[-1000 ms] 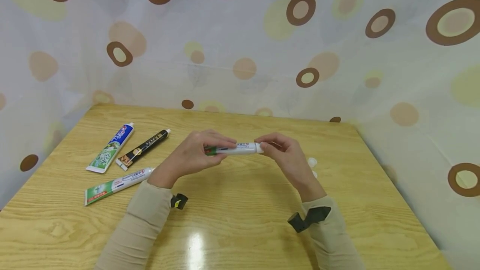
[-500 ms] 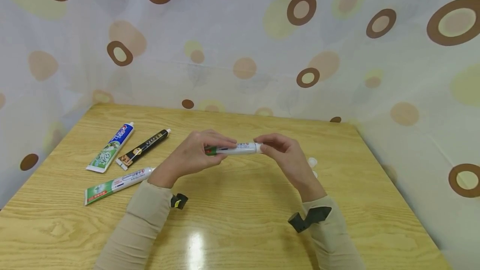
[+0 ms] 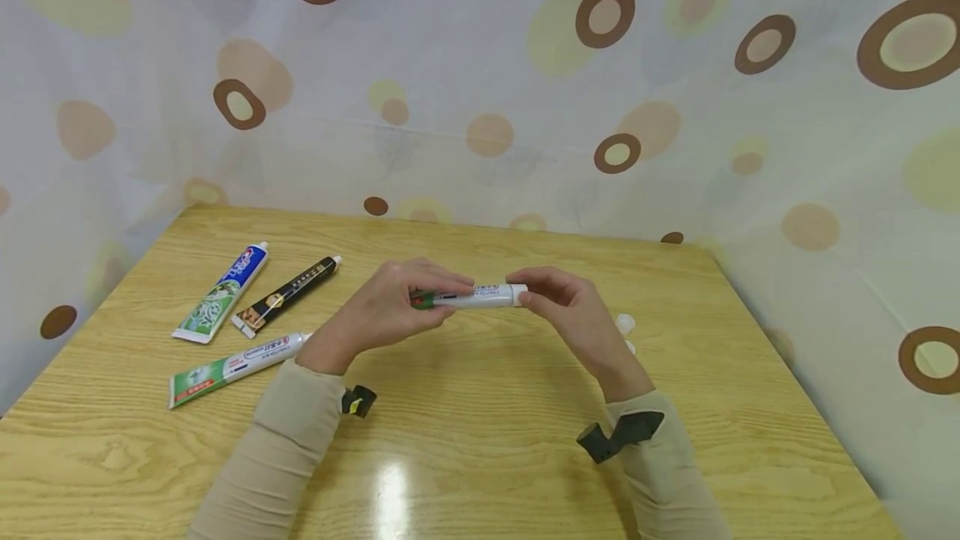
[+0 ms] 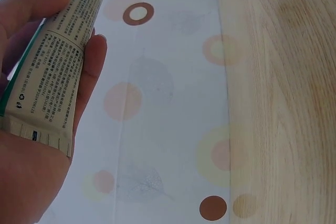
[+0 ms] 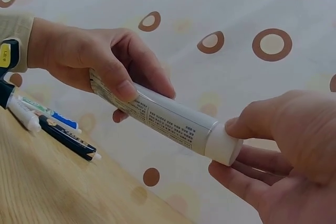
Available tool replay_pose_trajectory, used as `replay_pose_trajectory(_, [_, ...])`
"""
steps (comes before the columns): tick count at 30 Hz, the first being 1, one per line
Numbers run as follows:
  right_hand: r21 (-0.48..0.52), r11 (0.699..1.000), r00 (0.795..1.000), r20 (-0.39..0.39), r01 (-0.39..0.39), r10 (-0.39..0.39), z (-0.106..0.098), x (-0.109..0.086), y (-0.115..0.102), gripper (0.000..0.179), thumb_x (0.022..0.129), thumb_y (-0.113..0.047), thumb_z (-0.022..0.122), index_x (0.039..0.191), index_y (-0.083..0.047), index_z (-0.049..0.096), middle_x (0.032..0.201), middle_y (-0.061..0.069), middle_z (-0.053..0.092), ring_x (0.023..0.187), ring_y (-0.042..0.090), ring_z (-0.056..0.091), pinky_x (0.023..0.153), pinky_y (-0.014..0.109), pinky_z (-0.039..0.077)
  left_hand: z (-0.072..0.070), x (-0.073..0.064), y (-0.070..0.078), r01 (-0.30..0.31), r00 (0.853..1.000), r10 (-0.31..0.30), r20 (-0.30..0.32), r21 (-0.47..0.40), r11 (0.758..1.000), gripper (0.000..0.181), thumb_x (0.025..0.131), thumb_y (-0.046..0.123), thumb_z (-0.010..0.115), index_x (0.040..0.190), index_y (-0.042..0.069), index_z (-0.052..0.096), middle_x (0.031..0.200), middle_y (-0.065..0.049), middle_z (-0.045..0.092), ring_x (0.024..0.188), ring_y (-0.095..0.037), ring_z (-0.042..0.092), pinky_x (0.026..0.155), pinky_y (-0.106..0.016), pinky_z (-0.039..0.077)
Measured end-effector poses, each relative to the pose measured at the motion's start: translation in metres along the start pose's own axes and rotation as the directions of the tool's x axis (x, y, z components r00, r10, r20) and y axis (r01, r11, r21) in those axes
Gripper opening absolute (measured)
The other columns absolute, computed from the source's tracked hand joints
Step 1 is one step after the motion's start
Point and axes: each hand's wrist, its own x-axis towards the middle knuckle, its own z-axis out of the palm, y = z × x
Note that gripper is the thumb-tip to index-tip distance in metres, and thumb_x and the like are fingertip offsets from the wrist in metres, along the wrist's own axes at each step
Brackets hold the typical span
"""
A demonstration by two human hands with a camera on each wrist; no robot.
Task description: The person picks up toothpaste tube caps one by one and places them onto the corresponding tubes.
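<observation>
My left hand (image 3: pixel 397 302) grips a white and green toothpaste tube (image 3: pixel 483 297) by its crimped end, thumb on one face and fingers round the other. The tube lies level above the table, its capped end toward the right. In the left wrist view the tube's printed back (image 4: pixel 58 59) rests along the palm. My right hand (image 3: pixel 573 315) pinches the white cap (image 5: pixel 223 145) between thumb and fingers. The cap sits on the tube's end.
On the table (image 3: pixel 450 440) at the left lie a blue and green tube (image 3: pixel 221 294), a black tube (image 3: pixel 288 297) and another white and green tube (image 3: pixel 236 369). Small white caps (image 3: pixel 625 324) lie beside my right wrist. A patterned sheet (image 3: pixel 450 65) hangs behind.
Both hands stay in place on the tube and its cap. The right fingers shift very slightly around the cap. The other tubes have not moved.
</observation>
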Motion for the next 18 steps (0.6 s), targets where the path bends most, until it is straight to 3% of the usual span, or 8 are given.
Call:
replay_pose_trajectory(3, [-0.011, 1.000, 1.000, -0.030, 0.001, -0.001, 0.0006, 0.0002, -0.0006, 0.028, 0.099, -0.018, 0.062, 0.124, -0.006, 0.066, 0.127, 0.010, 0.064, 0.109, 0.019, 0.063, 0.096, 0.028, 0.052, 0.0005, 0.0000, 0.0007, 0.002, 1.000, -0.002, 0.005, 0.001, 1.000, 0.033, 0.088, 0.006, 0.074, 0.117, 0.020, 0.075, 0.118, 0.001, 0.072, 0.096, -0.012, 0.065, 0.069, -0.024, 0.055])
replay_pose_trajectory(9, [-0.021, 1.000, 0.998, -0.054, -0.014, 0.013, 0.0002, -0.0001, -0.0022, 0.027, 0.098, -0.021, 0.063, 0.118, -0.002, 0.068, 0.115, 0.005, 0.068, 0.102, 0.018, 0.066, 0.092, 0.030, 0.055, 0.0001, -0.0009, 0.0008, 0.004, 1.000, -0.004, 0.003, -0.010, 1.000, 0.032, 0.089, 0.005, 0.073, 0.117, 0.020, 0.075, 0.118, 0.001, 0.072, 0.097, -0.011, 0.065, 0.071, -0.025, 0.055])
replay_pose_trajectory(18, [-0.010, 1.000, 1.000, -0.003, -0.009, 0.009, -0.0010, -0.0018, -0.0046, 0.034, 0.097, -0.013, 0.065, 0.130, -0.005, 0.061, 0.136, 0.010, 0.058, 0.119, 0.022, 0.062, 0.095, 0.027, 0.053, -0.0005, -0.0010, 0.0015, 0.019, 1.000, -0.019, -0.005, -0.015, 1.000, 0.032, 0.089, 0.005, 0.073, 0.117, 0.020, 0.075, 0.121, 0.001, 0.071, 0.099, -0.013, 0.065, 0.071, -0.024, 0.056])
